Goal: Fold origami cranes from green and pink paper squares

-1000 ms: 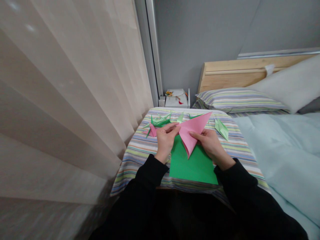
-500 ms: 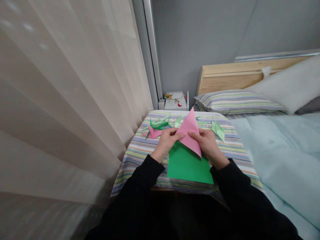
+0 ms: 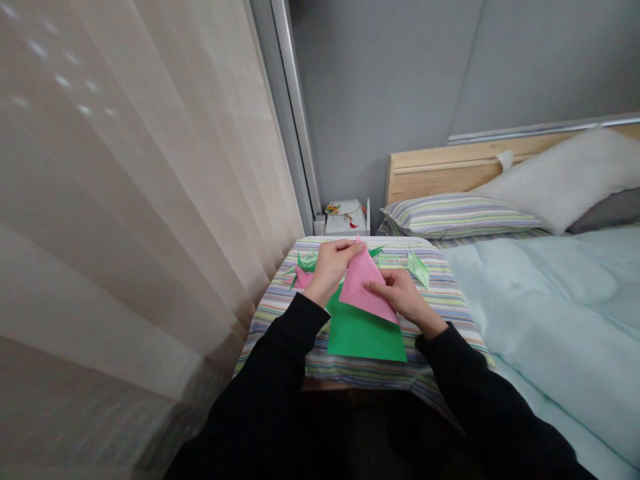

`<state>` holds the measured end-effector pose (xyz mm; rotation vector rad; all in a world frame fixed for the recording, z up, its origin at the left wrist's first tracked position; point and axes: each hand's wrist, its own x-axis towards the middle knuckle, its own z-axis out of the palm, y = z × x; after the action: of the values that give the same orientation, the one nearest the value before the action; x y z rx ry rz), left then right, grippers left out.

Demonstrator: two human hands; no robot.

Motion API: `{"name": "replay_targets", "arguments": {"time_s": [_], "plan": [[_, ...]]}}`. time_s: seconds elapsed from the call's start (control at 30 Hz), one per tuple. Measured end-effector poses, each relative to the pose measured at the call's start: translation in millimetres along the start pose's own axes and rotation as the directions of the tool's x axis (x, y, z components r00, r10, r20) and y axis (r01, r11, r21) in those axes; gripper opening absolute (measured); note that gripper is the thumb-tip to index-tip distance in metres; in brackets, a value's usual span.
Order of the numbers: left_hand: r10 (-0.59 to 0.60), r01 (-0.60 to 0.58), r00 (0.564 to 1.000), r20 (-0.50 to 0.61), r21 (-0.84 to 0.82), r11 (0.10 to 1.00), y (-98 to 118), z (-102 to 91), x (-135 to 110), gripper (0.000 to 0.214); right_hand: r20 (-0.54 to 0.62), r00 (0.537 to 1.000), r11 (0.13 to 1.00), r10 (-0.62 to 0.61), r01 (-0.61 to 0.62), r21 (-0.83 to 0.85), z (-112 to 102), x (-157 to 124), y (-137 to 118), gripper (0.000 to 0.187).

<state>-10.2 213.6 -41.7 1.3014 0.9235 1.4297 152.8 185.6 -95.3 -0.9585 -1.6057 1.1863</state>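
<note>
A pink origami paper (image 3: 361, 285), folded into a triangle, is held up in front of me by both hands. My left hand (image 3: 333, 265) pinches its upper left edge, and my right hand (image 3: 395, 297) grips its right side. Beneath them lies a flat green paper sheet (image 3: 363, 340). Just beyond my left hand are a green origami crane (image 3: 307, 262) and a small folded pink piece (image 3: 303, 277). A pale green origami crane (image 3: 418, 269) lies to the right of the pink paper.
The papers rest on a striped cloth (image 3: 440, 313) with a front edge close to me. A sheer curtain (image 3: 150, 200) hangs on the left. A bed with a striped pillow (image 3: 457, 215) and pale blue duvet (image 3: 550, 313) lies right, and a white bedside box (image 3: 346, 220) stands beyond.
The pink paper has turned in my hands, its lower point swinging toward the lower right. My left hand has moved farther forward, and the whole scene sits lower and smaller in view.
</note>
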Motion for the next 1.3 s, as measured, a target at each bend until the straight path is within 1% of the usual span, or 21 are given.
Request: {"name": "replay_targets", "arguments": {"time_s": [0.13,0.27,0.37,0.47,0.53,0.6,0.67,0.73,0.8,0.87,0.97,1.07,1.13,1.2,1.23,1.27,1.3], "plan": [[-0.054,0.052,0.998,-0.018,-0.098,0.994,12,3.3,-13,0.03,0.056,0.998,0.996,-0.01,0.015,-0.086,-9,-18,-15,0.041],[-0.048,0.045,0.999,-0.012,-0.174,0.984,19,6.9,-23,0.029,0.059,0.998,0.99,0.011,-0.002,-0.139,-12,-34,-26,0.042],[-0.02,0.018,1.0,-0.013,-0.171,0.985,20,9.0,-31,0.024,0.057,0.998,0.987,0.037,-0.027,-0.158,-11,-44,-30,0.039],[0.029,-0.033,0.999,-0.039,-0.118,0.992,18,10.8,-40,0.019,0.056,0.997,0.985,0.062,-0.052,-0.162,-8,-49,-33,0.035],[0.069,-0.073,0.996,-0.057,-0.074,0.995,16,12.2,-47,0.016,0.018,0.997,0.989,0.073,-0.07,-0.129,-5,-49,-37,0.034],[0.096,-0.097,0.994,-0.049,-0.022,0.995,13,13.6,-53,0.015,-0.072,0.996,0.996,0.058,-0.063,-0.065,-2,-46,-44,0.034],[0.105,-0.105,0.994,-0.019,0.031,0.994,11,14.3,-58,0.015,-0.154,0.987,0.998,0.046,-0.04,0.045,1,-42,-53,0.035],[0.104,-0.104,0.995,0.002,0.06,0.993,11,14.4,-62,0.015,-0.169,0.984,0.992,0.061,-0.04,0.12,4,-39,-62,0.035],[0.099,-0.098,0.995,-0.002,0.05,0.994,11,14.4,-65,0.016,-0.178,0.982,0.991,0.064,-0.041,0.13,7,-37,-68,0.034],[0.095,-0.095,0.995,-0.009,0.024,0.995,11,14.7,-67,0.016,-0.179,0.982,0.993,0.057,-0.038,0.108,8,-37,-68,0.032],[0.107,-0.107,0.993,-0.041,-0.007,0.994,11,14.1,-67,0.017,-0.153,0.988,0.999,0.032,-0.027,0.034,7,-42,-61,0.03],[0.111,-0.122,0.982,-0.15,-0.068,0.99,10,6.3,-61,0.017,-0.086,0.995,0.997,0.045,-0.05,-0.053,1,-52,-50,0.032],[0.091,-0.122,0.967,-0.236,-0.123,0.985,9,-5.1,-55,0.02,-0.044,0.996,0.993,0.08,-0.083,-0.088,-7,-59,-43,0.036],[0.062,-0.113,0.956,-0.288,-0.165,0.98,8,-20.3,-49,0.023,-0.046,0.992,0.983,0.116,-0.121,-0.141,-18,-65,-36,0.039],[0.055,-0.113,0.948,-0.313,-0.17,0.979,8,-28.4,-47,0.025,-0.064,0.99,0.977,0.124,-0.133,-0.164,-24,-67,-33,0.04],[0.045,-0.102,0.942,-0.332,-0.156,0.983,9,-36.1,-46,0.025,-0.091,0.989,0.974,0.12,-0.135,-0.18,-31,-68,-30,0.041],[0.043,-0.084,0.944,-0.327,-0.113,0.99,11,-42.7,-46,0.025,-0.109,0.987,0.972,0.115,-0.135,-0.193,-37,-69,-29,0.041]]}}
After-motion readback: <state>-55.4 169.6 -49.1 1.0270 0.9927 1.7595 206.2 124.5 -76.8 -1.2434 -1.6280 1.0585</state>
